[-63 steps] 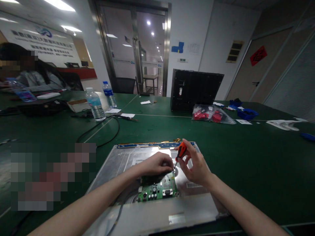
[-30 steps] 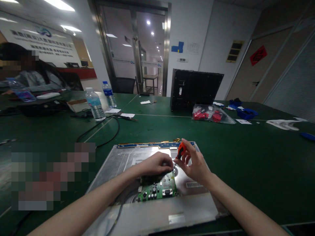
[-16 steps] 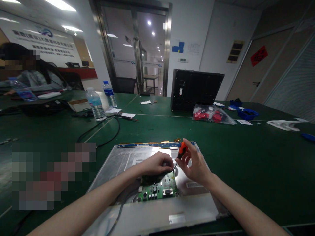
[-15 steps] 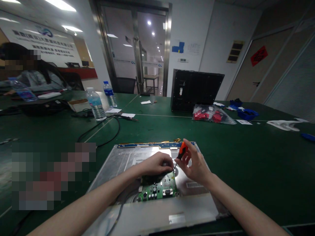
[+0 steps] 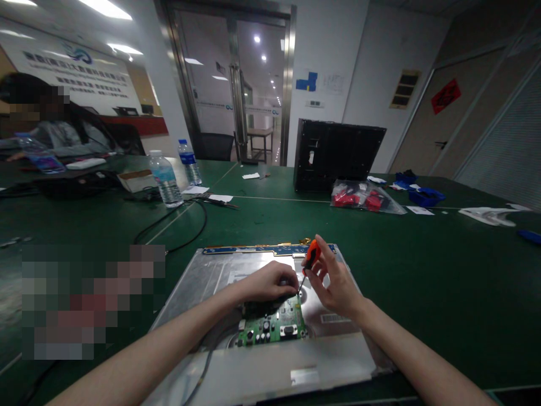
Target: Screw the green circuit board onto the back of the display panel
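Note:
A screwdriver [image 5: 313, 255] with an orange and black handle is held in the fingers of my right hand [image 5: 338, 285]. Its thin shaft slopes down to the upper right corner of a green circuit board [image 5: 273, 324]. Beside that tip is my left hand [image 5: 274, 281], fingers curled together over the board's top edge; what they pinch, if anything, is hidden. The board lies on a silver metal display panel [image 5: 198, 282] flat on the table. A blue circuit strip [image 5: 240, 250] runs along the panel's far edge, and a grey cable [image 5: 207, 366] crosses its near left part.
On the green table [image 5: 262, 220] stand a black monitor [image 5: 338, 158], a clear bag of red parts [image 5: 359, 197] and two water bottles [image 5: 165, 180] at back left. A black cable [image 5: 205, 220] loops left of the panel. Another person [image 5: 63, 127] sits at far left.
My right fingers have shifted slightly on the screwdriver handle, whose tilt has changed a little. The left hand stays in place.

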{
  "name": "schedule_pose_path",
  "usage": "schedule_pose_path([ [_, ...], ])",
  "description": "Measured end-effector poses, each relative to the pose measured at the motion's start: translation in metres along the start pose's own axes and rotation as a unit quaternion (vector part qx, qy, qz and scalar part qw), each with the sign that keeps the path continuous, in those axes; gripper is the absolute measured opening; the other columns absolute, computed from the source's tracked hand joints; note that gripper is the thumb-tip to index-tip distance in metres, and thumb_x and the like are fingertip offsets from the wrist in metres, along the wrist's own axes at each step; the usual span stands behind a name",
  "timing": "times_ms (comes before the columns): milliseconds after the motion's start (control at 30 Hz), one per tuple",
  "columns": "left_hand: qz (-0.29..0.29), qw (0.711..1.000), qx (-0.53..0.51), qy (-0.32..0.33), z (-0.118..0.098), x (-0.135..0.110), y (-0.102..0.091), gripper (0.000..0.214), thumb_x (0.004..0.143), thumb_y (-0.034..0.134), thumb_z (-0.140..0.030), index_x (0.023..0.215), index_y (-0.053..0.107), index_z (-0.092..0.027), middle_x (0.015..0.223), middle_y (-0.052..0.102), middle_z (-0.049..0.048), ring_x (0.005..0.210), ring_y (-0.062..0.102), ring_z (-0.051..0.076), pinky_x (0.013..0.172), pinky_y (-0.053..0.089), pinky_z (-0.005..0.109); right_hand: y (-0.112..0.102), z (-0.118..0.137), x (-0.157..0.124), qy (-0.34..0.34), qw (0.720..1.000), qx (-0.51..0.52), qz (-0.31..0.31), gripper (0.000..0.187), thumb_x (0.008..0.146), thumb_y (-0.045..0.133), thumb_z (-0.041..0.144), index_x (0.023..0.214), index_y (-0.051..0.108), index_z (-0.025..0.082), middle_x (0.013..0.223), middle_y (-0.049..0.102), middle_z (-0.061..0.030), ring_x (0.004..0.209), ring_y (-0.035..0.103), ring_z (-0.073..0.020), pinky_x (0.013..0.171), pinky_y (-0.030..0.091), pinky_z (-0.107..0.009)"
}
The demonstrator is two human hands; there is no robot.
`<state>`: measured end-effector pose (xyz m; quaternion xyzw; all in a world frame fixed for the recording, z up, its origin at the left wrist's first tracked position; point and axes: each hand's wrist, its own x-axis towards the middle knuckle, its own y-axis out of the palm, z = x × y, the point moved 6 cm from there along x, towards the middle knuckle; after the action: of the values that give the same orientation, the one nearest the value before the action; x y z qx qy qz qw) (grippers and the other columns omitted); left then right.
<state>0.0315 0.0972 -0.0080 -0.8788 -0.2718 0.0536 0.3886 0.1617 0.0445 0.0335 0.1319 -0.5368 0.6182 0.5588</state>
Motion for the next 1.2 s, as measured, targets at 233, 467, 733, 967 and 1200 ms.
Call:
schedule_pose_path([
  [233, 0.0, 1.0, 0.011, -0.001, 0.001, -0.001, 0.0, 0.004, 0.083, 0.066, -0.015, 0.085, 0.07, -0.015, 0.074, 0.067, -0.0005, 0.07, 0.059, 0.014, 0.066, 0.043, 0.02, -0.001, -0.003, -0.002, -0.002, 0.999, -0.03, -0.016, 0.077, 0.092, 0.057, 0.023, 0.154, 0.011, 0.029, 0.073, 0.062, 0.0023, 0.05, 0.058, -0.0114, 0.043, 0.049, -0.019],
  [467, 0.003, 1.0, -0.005, -0.001, -0.001, 0.0, 0.0, 0.006, 0.082, 0.065, -0.011, 0.082, 0.07, -0.015, 0.075, 0.068, -0.0001, 0.072, 0.061, 0.015, 0.069, 0.044, 0.021, -0.001, 0.003, 0.0, -0.01, 1.0, -0.004, -0.002, 0.079, 0.091, 0.048, 0.015, 0.155, 0.004, 0.028, 0.093, 0.068, -0.0062, 0.058, 0.063, -0.0127, 0.047, 0.053, -0.022],
  [733, 0.01, 1.0, 0.004, 0.001, 0.0, 0.0, 0.001, 0.008, 0.084, 0.065, -0.017, 0.088, 0.072, -0.015, 0.076, 0.068, 0.0002, 0.072, 0.06, 0.015, 0.068, 0.044, 0.021, -0.001, -0.004, -0.002, -0.005, 0.999, -0.024, -0.022, 0.076, 0.091, 0.053, 0.018, 0.153, 0.01, 0.027, 0.082, 0.063, 0.0001, 0.052, 0.057, -0.0106, 0.043, 0.048, -0.019],
  [967, 0.001, 1.0, -0.004, -0.003, -0.001, -0.001, -0.001, 0.007, 0.083, 0.064, -0.014, 0.084, 0.071, -0.015, 0.075, 0.067, 0.0, 0.072, 0.06, 0.015, 0.068, 0.044, 0.022, -0.002, -0.001, -0.001, -0.005, 1.0, -0.022, -0.011, 0.073, 0.092, 0.051, 0.019, 0.153, 0.011, 0.028, 0.089, 0.065, -0.0034, 0.057, 0.061, -0.0119, 0.045, 0.051, -0.02],
  [1200, -0.001, 1.0, -0.002, -0.008, 0.001, 0.0, 0.0, 0.005, 0.081, 0.065, -0.013, 0.08, 0.07, -0.015, 0.073, 0.066, -0.0004, 0.071, 0.06, 0.015, 0.068, 0.044, 0.021, -0.002, 0.006, 0.001, -0.023, 1.0, 0.005, 0.005, 0.071, 0.092, 0.044, 0.013, 0.153, 0.011, 0.028, 0.092, 0.066, -0.0053, 0.059, 0.064, -0.0131, 0.047, 0.053, -0.022],
])
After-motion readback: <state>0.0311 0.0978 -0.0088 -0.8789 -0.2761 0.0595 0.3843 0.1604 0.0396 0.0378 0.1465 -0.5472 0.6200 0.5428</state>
